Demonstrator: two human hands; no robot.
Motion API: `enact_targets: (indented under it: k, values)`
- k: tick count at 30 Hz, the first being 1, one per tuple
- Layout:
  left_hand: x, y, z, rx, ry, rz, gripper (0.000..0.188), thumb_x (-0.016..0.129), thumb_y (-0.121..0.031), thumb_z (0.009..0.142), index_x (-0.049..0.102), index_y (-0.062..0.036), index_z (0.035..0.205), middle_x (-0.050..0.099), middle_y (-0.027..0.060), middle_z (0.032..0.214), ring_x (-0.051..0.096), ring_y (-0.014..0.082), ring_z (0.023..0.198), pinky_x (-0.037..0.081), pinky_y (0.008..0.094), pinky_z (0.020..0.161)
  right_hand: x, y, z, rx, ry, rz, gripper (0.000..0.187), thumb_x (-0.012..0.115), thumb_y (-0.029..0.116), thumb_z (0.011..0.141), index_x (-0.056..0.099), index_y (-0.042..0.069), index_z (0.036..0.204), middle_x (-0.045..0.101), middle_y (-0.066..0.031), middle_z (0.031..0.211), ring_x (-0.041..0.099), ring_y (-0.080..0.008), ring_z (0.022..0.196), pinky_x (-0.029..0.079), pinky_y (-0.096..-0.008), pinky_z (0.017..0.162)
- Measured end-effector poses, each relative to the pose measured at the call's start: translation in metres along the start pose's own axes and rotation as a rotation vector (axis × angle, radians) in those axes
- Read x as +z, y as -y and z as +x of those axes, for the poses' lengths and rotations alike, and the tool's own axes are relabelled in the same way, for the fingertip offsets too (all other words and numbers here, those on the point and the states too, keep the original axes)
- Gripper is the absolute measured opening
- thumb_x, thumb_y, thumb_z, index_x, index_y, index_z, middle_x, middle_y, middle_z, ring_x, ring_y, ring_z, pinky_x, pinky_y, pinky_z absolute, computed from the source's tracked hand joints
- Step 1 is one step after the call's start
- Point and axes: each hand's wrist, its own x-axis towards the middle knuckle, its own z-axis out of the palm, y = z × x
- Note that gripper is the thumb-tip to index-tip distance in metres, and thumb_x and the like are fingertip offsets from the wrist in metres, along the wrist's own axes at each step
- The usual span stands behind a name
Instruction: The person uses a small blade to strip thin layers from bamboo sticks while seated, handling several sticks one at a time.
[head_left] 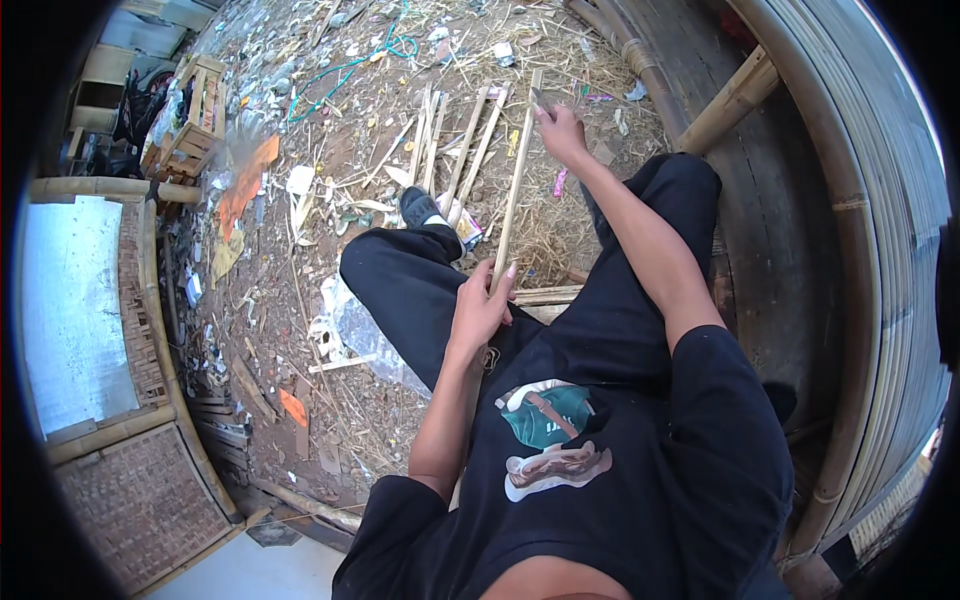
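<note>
A long pale strip of bamboo or wood [517,180] slants away from my lap, its far end above the ground. Around its near part, between my thighs, the fingers of my left hand [481,308] are closed. My right hand [561,134] is at the far end with its fingers closed. A small grey, blade-like piece [538,97] shows at those fingertips, against the strip; its handle, if any, is hidden. Past my outstretched foot lie several similar strips [475,145] on the ground.
Litter and straw cover the dirt ground [300,340]. Clear plastic sheeting [365,335] lies left of my leg. A wooden crate [200,115] stands at the far left. To my right are dark planks [745,230] and a bamboo railing [845,200]; a woven panel [140,500] is at lower left.
</note>
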Motion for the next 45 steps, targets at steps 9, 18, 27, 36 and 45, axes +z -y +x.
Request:
enact_targets:
  k: [9, 18, 27, 36, 45]
  values:
    - [0.006, 0.022, 0.016, 0.108, -0.086, 0.120, 0.027, 0.051, -0.024, 0.098, 0.063, -0.0010, 0.104, 0.048, 0.0002, 0.059, 0.044, 0.0079, 0.055, 0.037, 0.0260, 0.052, -0.039, 0.050, -0.038, -0.148, 0.206, -0.092, 0.032, 0.044, 0.031, 0.097, 0.063, 0.005, 0.097, 0.064, -0.0179, 0.076, 0.064, -0.0358, 0.075, 0.046, -0.0458, 0.069]
    - [0.010, 0.003, 0.008, -0.015, -0.200, 0.093, 0.038, 0.053, -0.027, 0.094, 0.056, -0.0086, 0.128, 0.063, 0.0229, 0.077, 0.063, 0.0291, 0.067, 0.048, 0.0362, 0.068, -0.061, 0.022, -0.120, -0.696, 0.594, -0.560, 0.068, 0.048, -0.006, 0.079, 0.038, 0.019, 0.141, 0.062, -0.0186, 0.083, 0.063, -0.0404, 0.077, 0.050, -0.0482, 0.069]
    - [0.014, 0.008, 0.011, 0.025, -0.279, 0.062, 0.034, 0.053, -0.018, 0.092, 0.057, -0.0083, 0.125, 0.062, 0.0268, 0.083, 0.064, 0.0404, 0.079, 0.048, 0.0419, 0.071, -0.048, 0.014, -0.143, -0.917, 0.602, -0.635, 0.080, 0.048, -0.009, 0.076, 0.029, 0.021, 0.147, 0.054, -0.0144, 0.092, 0.062, -0.0345, 0.073, 0.052, -0.0424, 0.063]
    - [0.019, 0.016, 0.009, 0.041, -0.319, 0.153, 0.031, 0.051, -0.016, 0.093, 0.057, -0.0075, 0.122, 0.062, 0.0256, 0.076, 0.061, 0.0430, 0.076, 0.047, 0.0488, 0.068, -0.030, -0.020, -0.102, -1.281, 0.442, -0.948, 0.077, 0.050, -0.003, 0.080, 0.025, 0.020, 0.149, 0.049, -0.0097, 0.081, 0.060, -0.0223, 0.061, 0.051, -0.0328, 0.051]
    - [0.017, 0.016, 0.010, 0.048, -0.335, 0.196, 0.025, 0.050, -0.016, 0.093, 0.059, -0.0045, 0.113, 0.062, 0.0266, 0.076, 0.061, 0.0445, 0.077, 0.047, 0.0509, 0.068, -0.024, -0.012, -0.097, -1.037, 0.513, -0.671, 0.079, 0.046, -0.009, 0.077, 0.028, 0.020, 0.148, 0.052, -0.0112, 0.083, 0.060, -0.0290, 0.064, 0.051, -0.0413, 0.060]
